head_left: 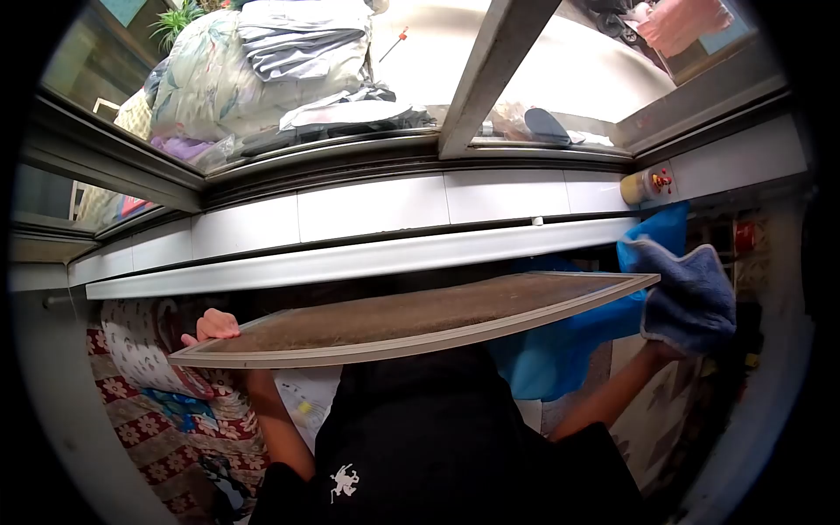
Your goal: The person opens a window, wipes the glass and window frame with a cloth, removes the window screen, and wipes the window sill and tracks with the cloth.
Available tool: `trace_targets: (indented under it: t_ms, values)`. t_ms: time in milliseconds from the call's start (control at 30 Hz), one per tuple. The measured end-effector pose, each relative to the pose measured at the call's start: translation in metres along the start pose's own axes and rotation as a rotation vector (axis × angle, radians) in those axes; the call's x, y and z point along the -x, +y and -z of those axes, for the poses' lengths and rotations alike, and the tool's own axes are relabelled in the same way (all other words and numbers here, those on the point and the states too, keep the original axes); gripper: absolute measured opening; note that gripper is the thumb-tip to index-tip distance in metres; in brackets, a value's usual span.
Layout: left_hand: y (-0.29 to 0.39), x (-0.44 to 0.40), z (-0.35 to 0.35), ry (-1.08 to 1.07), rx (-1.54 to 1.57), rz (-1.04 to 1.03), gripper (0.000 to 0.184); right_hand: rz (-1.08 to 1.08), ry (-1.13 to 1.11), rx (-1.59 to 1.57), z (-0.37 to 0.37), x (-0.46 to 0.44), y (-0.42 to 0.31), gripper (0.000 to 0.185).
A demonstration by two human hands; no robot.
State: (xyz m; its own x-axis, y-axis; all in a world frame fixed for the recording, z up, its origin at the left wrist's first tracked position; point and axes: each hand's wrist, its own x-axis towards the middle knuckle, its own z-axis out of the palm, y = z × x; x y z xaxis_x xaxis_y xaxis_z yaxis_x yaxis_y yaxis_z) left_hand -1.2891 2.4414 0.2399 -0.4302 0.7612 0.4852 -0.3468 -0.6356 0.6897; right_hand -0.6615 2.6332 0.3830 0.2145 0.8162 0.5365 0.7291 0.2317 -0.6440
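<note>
A framed screen panel with brown mesh and a pale metal rim lies almost flat in front of my body. My left hand grips its left end, fingers curled over the frame. At the panel's right end, a blue-grey cloth with a light edge covers my right hand, whose fingers are hidden; only the wrist shows below it. The cloth hangs close beside the panel's right corner; whether they touch is unclear.
Beyond the panel run a white rail, a white tiled sill and window frames. A jar stands at the sill's right end. Blue plastic lies under the panel. Bundled bedding is outside the glass.
</note>
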Motion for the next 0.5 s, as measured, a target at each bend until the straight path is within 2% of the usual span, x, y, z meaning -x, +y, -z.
trace_targets:
  t_ms: [100, 167, 200, 300, 500]
  values:
    - [-0.004, 0.0, -0.015, 0.133, -0.028, -0.04, 0.07, 0.293, -0.18, 0.28, -0.006, 0.001, -0.046, 0.038]
    - [-0.002, 0.0, -0.01, 0.119, -0.065, -0.04, 0.068, 0.449, -0.26, 0.364, -0.035, 0.012, -0.07, 0.037]
    - [-0.002, 0.0, -0.008, 0.113, -0.083, -0.041, 0.067, 0.406, -0.264, 0.368, -0.044, 0.012, -0.087, 0.037]
    - [0.002, -0.009, -0.053, 0.389, -0.182, -0.04, 0.063, 0.347, -0.293, 0.366, -0.071, 0.019, -0.143, 0.036]
    - [0.002, -0.02, -0.066, 0.482, -0.272, 0.001, 0.056, 0.358, -0.318, 0.34, -0.083, 0.024, -0.163, 0.034]
